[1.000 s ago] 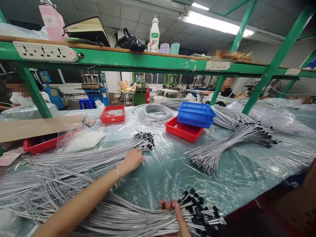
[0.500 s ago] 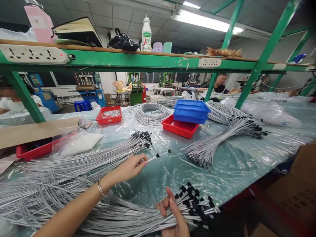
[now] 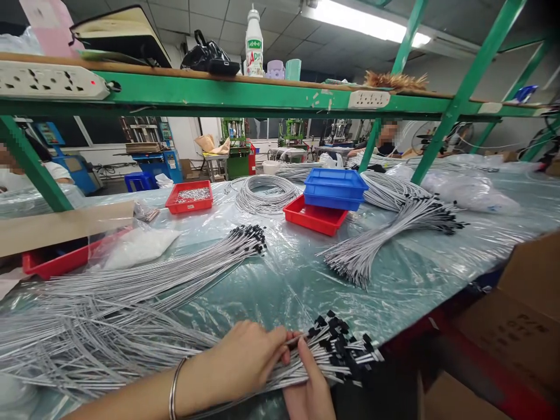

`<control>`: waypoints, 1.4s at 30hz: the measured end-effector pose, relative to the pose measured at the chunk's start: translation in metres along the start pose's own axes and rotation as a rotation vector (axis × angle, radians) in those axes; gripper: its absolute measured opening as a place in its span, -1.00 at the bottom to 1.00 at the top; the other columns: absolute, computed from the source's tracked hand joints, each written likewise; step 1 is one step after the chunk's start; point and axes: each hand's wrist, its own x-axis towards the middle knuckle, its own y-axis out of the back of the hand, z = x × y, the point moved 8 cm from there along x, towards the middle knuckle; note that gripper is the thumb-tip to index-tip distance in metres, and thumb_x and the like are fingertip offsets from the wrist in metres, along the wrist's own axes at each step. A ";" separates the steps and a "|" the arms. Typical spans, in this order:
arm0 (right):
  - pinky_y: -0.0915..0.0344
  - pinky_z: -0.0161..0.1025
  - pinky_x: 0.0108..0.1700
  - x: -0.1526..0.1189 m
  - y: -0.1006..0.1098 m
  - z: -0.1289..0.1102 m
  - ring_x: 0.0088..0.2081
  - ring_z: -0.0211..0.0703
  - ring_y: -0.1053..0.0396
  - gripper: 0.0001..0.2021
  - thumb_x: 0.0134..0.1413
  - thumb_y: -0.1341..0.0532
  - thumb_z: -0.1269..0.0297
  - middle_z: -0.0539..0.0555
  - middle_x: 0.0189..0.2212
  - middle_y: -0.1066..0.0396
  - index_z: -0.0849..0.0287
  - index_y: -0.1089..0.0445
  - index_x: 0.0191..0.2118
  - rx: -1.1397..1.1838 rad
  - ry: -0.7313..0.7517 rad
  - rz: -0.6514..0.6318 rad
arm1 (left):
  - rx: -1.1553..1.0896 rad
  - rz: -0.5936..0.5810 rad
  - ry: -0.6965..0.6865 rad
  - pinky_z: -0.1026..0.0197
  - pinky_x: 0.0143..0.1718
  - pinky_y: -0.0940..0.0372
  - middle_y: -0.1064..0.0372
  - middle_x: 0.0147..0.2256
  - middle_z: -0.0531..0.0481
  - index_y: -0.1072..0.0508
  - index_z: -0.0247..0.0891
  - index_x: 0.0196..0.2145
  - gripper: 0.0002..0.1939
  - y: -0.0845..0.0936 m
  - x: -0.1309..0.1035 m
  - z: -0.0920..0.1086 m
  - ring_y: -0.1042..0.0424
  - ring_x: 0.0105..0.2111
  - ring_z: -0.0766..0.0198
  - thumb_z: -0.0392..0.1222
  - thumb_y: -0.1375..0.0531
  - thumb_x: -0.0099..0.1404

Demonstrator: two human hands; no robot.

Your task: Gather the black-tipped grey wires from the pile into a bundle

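We grip the wire bundle (image 3: 332,353), lower centre: left hand (image 3: 245,364) and right hand (image 3: 308,394) fingers clamped, its long axis running left-right.

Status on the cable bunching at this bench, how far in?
Done: a gathered bunch with black ends aligned sits in the right hand. In hand: the left hand presses cables onto it. Left: the fanned pile behind and a second pile farther right.

green shelf frame (image 3: 227,96), ceiling light (image 3: 363,20)
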 end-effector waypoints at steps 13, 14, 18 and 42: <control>-0.23 -0.31 -0.19 -0.002 -0.014 -0.002 -0.34 -0.28 -0.27 -0.72 -0.35 -0.40 0.24 -0.10 -0.58 -0.19 0.14 -0.29 -0.49 0.041 0.079 -0.111 | 0.135 0.358 0.495 0.13 -0.23 -0.15 -0.32 -0.27 -0.24 -0.38 -0.35 -0.33 -0.82 0.034 0.051 -0.205 -0.29 -0.21 0.03 -0.20 -0.04 0.21; -0.23 -0.28 -0.18 -0.002 -0.015 -0.002 -0.34 -0.27 -0.27 -0.71 -0.37 -0.41 0.23 -0.10 -0.59 -0.19 0.14 -0.29 -0.50 0.039 0.078 -0.111 | 0.097 0.366 0.499 0.14 -0.24 -0.15 -0.33 -0.29 -0.22 -0.39 -0.34 -0.37 -0.84 0.031 0.052 -0.215 -0.30 -0.23 0.04 -0.21 -0.06 0.18; -0.24 -0.28 -0.26 -0.003 -0.019 -0.003 -0.55 -0.37 -0.15 -0.71 -0.37 -0.41 0.26 -0.13 -0.64 -0.13 0.17 -0.26 -0.54 0.065 0.079 -0.168 | -0.110 0.434 0.488 0.22 -0.32 -0.17 -0.36 -0.42 -0.09 -0.38 -0.33 -0.41 -0.82 0.033 0.050 -0.230 -0.35 -0.37 0.18 -0.20 -0.03 0.18; -0.19 -0.40 -0.46 -0.001 -0.005 -0.003 -0.58 -0.41 -0.10 -0.69 -0.54 -0.44 0.24 -0.07 -0.60 -0.25 0.22 -0.38 -0.56 -0.048 0.070 0.053 | -0.169 0.025 0.017 0.30 -0.36 -0.12 -0.33 -0.37 0.09 -0.35 -0.17 -0.29 -0.73 0.005 0.013 -0.034 -0.30 -0.35 0.30 0.06 -0.02 0.26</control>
